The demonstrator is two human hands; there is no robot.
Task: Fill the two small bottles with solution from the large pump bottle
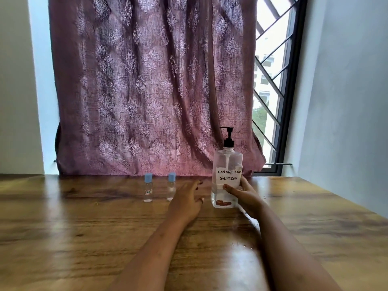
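Pump bottle point(227, 162) (hand-lettered "contact lens solution") stands upright on the wooden table point(84, 227), with the right hand point(245, 195) curled round its lower half. Left hand point(186, 199), fingers relaxed and holding nothing, sits between it and the right small bottle point(171, 186); the left small bottle point(148, 189) stands beside, both blue-capped.

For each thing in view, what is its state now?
Large clear pump bottle with black pump: upright, pump fitted, gripped by right hand.
Left small blue-capped clear bottle: upright, capped.
Right small blue-capped clear bottle: upright, capped.
Left hand: fingers relaxed, holds nothing.
Purple patterned curtain: drawn.
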